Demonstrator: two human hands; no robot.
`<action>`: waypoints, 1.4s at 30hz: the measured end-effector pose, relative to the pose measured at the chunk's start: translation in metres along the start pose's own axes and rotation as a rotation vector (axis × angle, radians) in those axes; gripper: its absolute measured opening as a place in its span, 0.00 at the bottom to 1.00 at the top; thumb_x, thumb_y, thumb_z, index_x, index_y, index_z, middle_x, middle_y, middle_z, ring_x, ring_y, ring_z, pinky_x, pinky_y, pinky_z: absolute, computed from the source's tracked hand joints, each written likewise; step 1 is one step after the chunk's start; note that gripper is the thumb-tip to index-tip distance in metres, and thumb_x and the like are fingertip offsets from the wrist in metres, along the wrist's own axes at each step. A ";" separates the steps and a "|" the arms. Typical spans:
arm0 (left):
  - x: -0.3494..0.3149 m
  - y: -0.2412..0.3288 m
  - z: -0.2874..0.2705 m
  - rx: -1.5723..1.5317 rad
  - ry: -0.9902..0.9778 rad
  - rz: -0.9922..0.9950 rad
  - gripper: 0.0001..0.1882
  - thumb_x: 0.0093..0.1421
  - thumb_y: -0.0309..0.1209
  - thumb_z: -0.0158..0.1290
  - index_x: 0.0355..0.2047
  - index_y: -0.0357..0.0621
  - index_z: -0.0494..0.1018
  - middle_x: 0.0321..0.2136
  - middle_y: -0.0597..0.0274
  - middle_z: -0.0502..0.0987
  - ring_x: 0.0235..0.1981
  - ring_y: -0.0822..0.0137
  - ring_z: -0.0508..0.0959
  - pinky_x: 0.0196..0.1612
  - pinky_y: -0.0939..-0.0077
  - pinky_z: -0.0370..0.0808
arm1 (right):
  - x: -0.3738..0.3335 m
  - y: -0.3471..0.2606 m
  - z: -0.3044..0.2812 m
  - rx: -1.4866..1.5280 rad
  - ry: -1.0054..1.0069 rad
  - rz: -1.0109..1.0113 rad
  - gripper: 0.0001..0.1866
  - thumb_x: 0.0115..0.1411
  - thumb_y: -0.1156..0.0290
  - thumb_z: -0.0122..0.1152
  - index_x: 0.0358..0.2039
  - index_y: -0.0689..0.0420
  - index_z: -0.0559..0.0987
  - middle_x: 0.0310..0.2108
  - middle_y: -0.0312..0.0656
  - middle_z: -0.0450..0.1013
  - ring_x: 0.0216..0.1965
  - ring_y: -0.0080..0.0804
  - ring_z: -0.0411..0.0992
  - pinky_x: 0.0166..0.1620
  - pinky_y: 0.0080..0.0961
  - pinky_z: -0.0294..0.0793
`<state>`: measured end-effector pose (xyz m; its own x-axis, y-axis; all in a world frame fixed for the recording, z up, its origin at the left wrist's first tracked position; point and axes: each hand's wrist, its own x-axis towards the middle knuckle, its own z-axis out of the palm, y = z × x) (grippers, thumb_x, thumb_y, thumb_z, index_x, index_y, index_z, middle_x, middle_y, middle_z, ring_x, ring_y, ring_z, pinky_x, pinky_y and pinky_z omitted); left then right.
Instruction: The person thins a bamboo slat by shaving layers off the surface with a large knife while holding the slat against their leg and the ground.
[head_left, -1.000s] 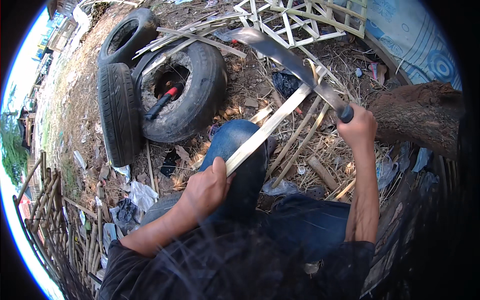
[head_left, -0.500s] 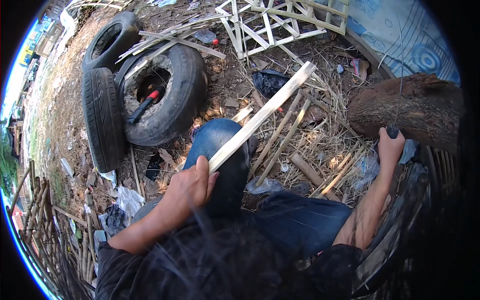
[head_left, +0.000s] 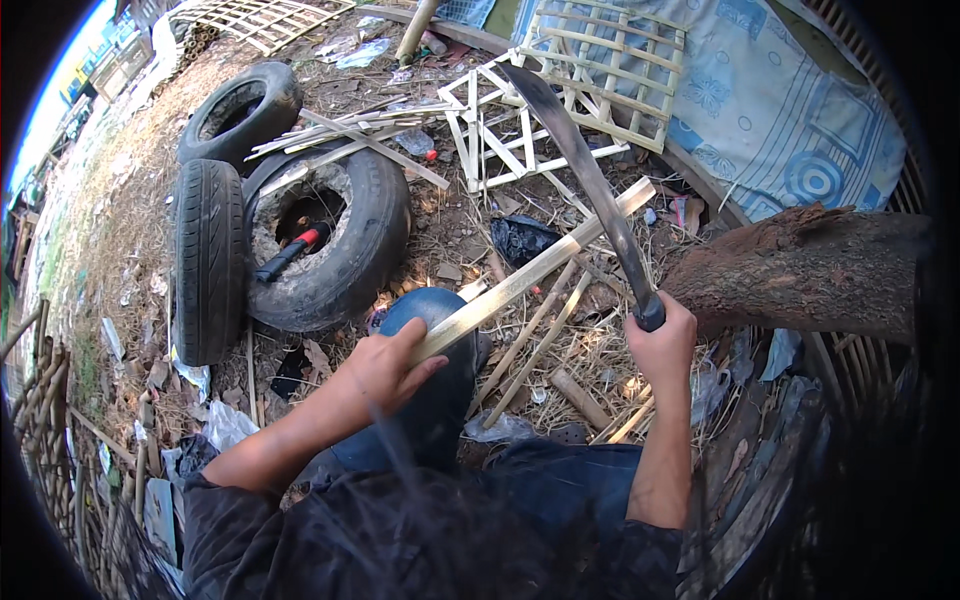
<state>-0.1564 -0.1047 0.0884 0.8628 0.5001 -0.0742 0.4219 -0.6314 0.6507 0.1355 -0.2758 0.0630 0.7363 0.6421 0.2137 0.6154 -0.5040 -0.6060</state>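
My left hand (head_left: 385, 368) is closed round the near end of a pale bamboo strip (head_left: 530, 272), which slants up and to the right above my jean-covered knee (head_left: 430, 305). In my right hand (head_left: 662, 345) is the dark handle of a machete (head_left: 590, 165). Its long, curved blade points up and away to the left. The blade crosses the strip near the strip's far end in this view; whether they touch I cannot tell.
To the left stand worn tyres (head_left: 380, 230), one with a red-and-black handled tool (head_left: 293, 252) in its opening. Slatted bamboo frames (head_left: 500, 130) lie ahead beside a blue patterned sheet (head_left: 730, 90). A thick log (head_left: 800, 270) lies at right. Sticks and plastic scraps litter the ground.
My right hand has come from beside the log inward to the left, swinging the machete blade across the strip's far end. The left hand still grips the strip. The view has shifted slightly.
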 end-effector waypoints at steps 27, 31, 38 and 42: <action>0.166 0.080 0.062 -0.812 -0.164 0.497 0.08 0.70 0.31 0.44 0.46 0.43 0.64 0.35 0.60 0.78 0.40 0.73 0.77 0.44 0.78 0.72 | -0.027 0.017 0.001 1.030 0.197 0.266 0.13 0.58 0.66 0.64 0.21 0.59 0.75 0.14 0.33 0.69 0.14 0.19 0.68 0.19 0.21 0.66; 0.153 0.070 0.116 -0.941 -0.080 0.460 0.15 0.69 0.29 0.44 0.54 0.39 0.62 0.41 0.54 0.78 0.45 0.67 0.77 0.48 0.71 0.74 | -0.034 0.003 0.010 1.147 0.143 0.276 0.12 0.59 0.66 0.63 0.27 0.62 0.77 0.17 0.36 0.71 0.14 0.21 0.69 0.19 0.21 0.68; 0.115 0.059 0.159 -1.060 0.009 0.405 0.22 0.68 0.23 0.42 0.62 0.39 0.55 0.48 0.50 0.75 0.43 0.70 0.76 0.46 0.72 0.75 | -0.033 -0.005 0.034 1.223 0.046 0.472 0.17 0.58 0.58 0.62 0.27 0.61 0.78 0.17 0.37 0.72 0.15 0.24 0.70 0.19 0.22 0.69; 0.113 0.035 0.167 -1.096 0.092 0.463 0.25 0.68 0.24 0.42 0.64 0.38 0.51 0.51 0.51 0.72 0.43 0.71 0.75 0.42 0.75 0.74 | -0.031 -0.026 0.036 1.159 -0.049 0.571 0.16 0.55 0.58 0.65 0.24 0.60 0.79 0.19 0.37 0.73 0.16 0.24 0.71 0.19 0.22 0.69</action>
<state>0.0029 -0.1695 -0.0233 0.8284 0.4267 0.3630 -0.4254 0.0573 0.9032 0.0870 -0.2615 0.0442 0.7862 0.5359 -0.3077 -0.4010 0.0637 -0.9138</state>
